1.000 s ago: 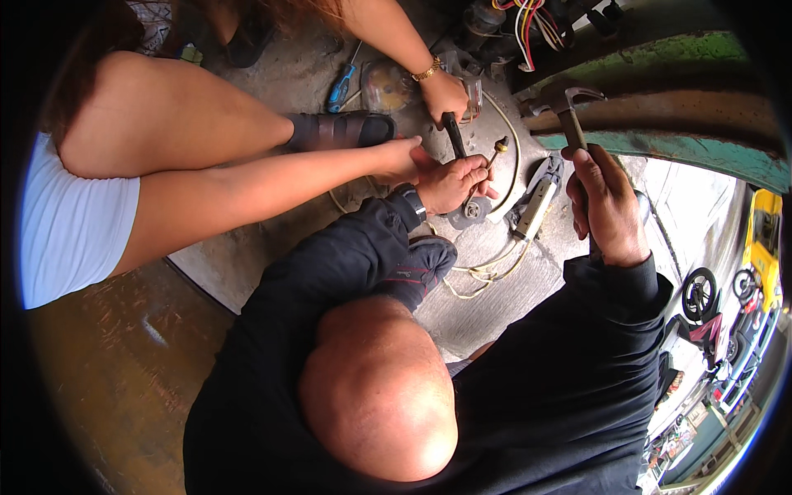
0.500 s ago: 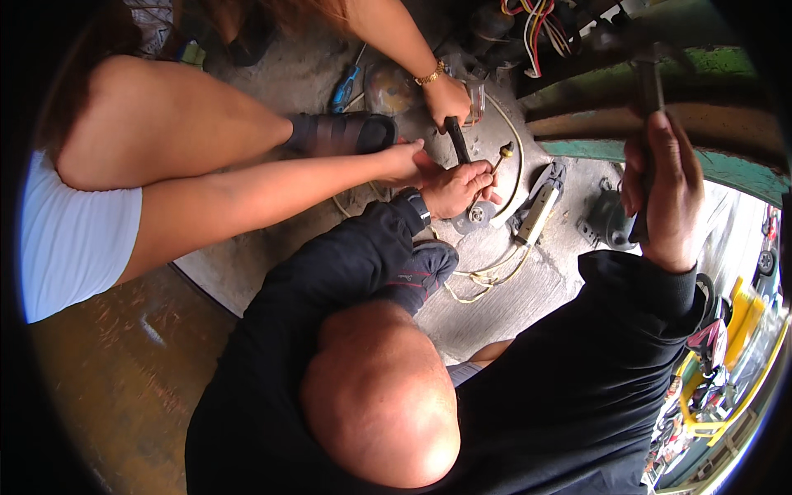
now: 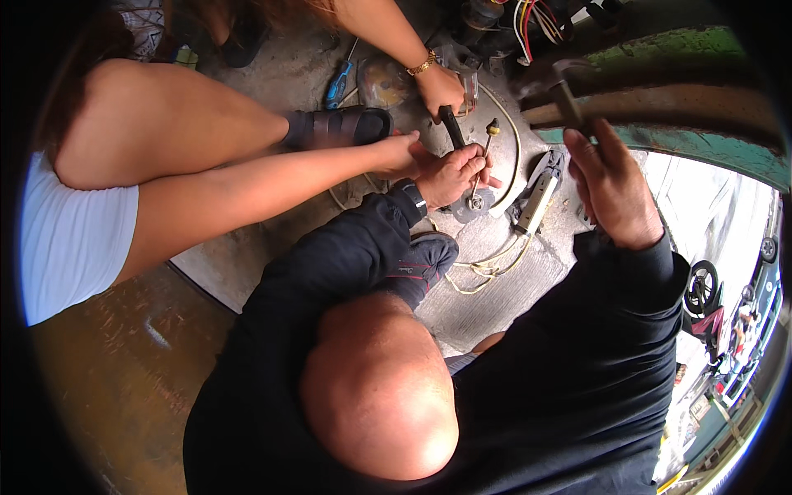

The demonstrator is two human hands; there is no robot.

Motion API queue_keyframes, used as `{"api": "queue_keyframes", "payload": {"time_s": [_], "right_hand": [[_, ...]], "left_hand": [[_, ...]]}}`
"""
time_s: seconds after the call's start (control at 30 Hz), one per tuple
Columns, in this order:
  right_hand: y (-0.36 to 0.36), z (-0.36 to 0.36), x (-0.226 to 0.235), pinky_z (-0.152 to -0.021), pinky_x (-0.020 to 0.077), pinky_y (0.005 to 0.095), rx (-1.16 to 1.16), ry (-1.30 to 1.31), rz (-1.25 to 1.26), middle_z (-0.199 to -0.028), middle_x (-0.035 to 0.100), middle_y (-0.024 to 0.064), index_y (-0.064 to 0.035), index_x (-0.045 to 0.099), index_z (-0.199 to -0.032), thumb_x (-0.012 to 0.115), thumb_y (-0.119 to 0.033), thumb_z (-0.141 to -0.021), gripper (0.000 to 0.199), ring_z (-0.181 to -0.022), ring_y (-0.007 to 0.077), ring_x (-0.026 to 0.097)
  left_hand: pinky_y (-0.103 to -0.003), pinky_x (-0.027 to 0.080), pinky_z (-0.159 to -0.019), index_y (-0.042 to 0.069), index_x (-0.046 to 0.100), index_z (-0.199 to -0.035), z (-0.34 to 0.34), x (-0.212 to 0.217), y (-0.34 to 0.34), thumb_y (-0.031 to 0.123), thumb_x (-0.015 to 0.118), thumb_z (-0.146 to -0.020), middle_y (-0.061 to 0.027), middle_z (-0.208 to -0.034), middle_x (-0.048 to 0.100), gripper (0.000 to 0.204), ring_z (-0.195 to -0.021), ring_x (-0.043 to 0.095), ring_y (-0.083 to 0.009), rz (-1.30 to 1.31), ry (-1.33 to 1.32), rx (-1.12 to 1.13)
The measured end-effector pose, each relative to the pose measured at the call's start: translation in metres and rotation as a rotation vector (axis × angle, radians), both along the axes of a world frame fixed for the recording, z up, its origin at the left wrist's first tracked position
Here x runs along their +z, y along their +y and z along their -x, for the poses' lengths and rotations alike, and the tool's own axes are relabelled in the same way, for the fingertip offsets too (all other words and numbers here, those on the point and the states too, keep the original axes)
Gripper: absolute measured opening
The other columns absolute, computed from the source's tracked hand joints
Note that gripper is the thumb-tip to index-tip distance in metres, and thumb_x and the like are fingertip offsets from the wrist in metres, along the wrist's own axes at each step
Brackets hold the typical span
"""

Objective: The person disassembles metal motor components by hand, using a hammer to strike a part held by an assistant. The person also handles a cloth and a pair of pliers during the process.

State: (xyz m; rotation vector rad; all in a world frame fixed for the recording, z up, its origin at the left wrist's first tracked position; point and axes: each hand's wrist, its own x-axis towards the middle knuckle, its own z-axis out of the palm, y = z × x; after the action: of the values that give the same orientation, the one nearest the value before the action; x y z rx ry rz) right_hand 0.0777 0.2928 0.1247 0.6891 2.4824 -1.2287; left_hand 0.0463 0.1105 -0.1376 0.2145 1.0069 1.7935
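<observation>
My left hand (image 3: 452,175) is closed around the thin metal shaft of a screwdriver (image 3: 487,153) with a small black-and-yellow handle. It stands nearly upright, its lower end at the round metal nut in the centre of an angle grinder's disc (image 3: 470,212). Raised at the right, my right hand (image 3: 615,186) grips a hammer (image 3: 569,103), its head blurred. Another person's hand (image 3: 440,89), with a gold bracelet at the wrist, holds the black handle (image 3: 451,128) by the disc. That person's other hand (image 3: 403,155) is beside my left hand and partly hidden behind it.
A white power strip (image 3: 538,205) with a looping cable lies right of the disc. Farther off are a blue screwdriver (image 3: 339,87) and loose coloured wires (image 3: 540,31). A green-painted ledge (image 3: 685,54) runs along the far right. My shoe (image 3: 421,264) is close to the disc.
My right hand and the hammer have swung left, toward the disc, while staying raised. The screwdriver stands more upright. My left hand and the other person's hands have barely shifted.
</observation>
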Motion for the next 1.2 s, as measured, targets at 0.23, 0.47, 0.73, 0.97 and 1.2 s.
{"api": "queue_keyframes", "payload": {"time_s": [0.23, 0.47, 0.73, 0.97, 1.2], "right_hand": [[-0.006, -0.006, 0.001, -0.049, 0.0396, 0.0285, -0.041, -0.075, 0.059, -0.066, 0.055, 0.0037, -0.0015, 0.056, -0.11, 0.057, -0.038, -0.102, 0.037, -0.049, 0.0092, 0.049], [-0.015, -0.001, 0.016, -0.049, 0.0391, 0.0274, -0.07, 0.006, 0.033, -0.066, 0.055, 0.0019, -0.0013, 0.058, -0.116, 0.058, -0.036, -0.102, 0.037, -0.05, 0.0083, 0.048], [-0.014, 0.003, 0.006, -0.052, 0.0426, 0.0298, 0.004, -0.019, -0.021, -0.07, 0.061, 0.0055, -0.0011, 0.058, -0.118, 0.058, -0.037, -0.101, 0.039, -0.051, 0.0111, 0.052], [-0.017, 0.004, 0.006, -0.056, 0.0461, 0.0322, 0.043, 0.001, -0.04, -0.074, 0.065, 0.01, -0.0005, 0.06, -0.114, 0.057, -0.035, -0.102, 0.036, -0.053, 0.0155, 0.058], [-0.01, 0.021, -0.004, -0.068, 0.0487, 0.0409, 0.172, 0.059, -0.101, -0.078, 0.065, 0.0192, 0.0017, 0.059, -0.105, 0.058, -0.028, -0.1, 0.03, -0.073, 0.0327, 0.065]], "left_hand": [[-0.038, 0.051, -0.101, 0.008, 0.05, -0.109, -0.001, -0.001, -0.003, 0.023, 0.036, -0.112, -0.0011, -0.092, 0.053, 0.021, -0.111, 0.067, -0.0238, -0.056, 0.005, 0.001], [-0.034, 0.052, -0.094, 0.007, 0.051, -0.108, 0.0, -0.004, -0.004, 0.022, 0.037, -0.112, -0.0025, -0.089, 0.055, 0.022, -0.107, 0.068, -0.0231, -0.061, 0.005, 0.034], [-0.034, 0.052, -0.095, 0.006, 0.051, -0.109, 0.002, -0.002, -0.008, 0.022, 0.036, -0.112, -0.003, -0.087, 0.055, 0.023, -0.108, 0.068, -0.023, -0.09, 0.018, 0.036], [-0.028, 0.051, -0.089, 0.007, 0.051, -0.108, 0.004, 0.0, -0.009, 0.022, 0.035, -0.112, -0.0017, -0.088, 0.054, 0.022, -0.108, 0.068, -0.0221, -0.06, 0.033, 0.014], [-0.031, 0.05, -0.095, 0.01, 0.05, -0.107, 0.002, -0.01, -0.011, 0.024, 0.034, -0.112, -0.0007, -0.091, 0.053, 0.022, -0.113, 0.066, -0.0224, -0.088, 0.011, 0.016]]}}
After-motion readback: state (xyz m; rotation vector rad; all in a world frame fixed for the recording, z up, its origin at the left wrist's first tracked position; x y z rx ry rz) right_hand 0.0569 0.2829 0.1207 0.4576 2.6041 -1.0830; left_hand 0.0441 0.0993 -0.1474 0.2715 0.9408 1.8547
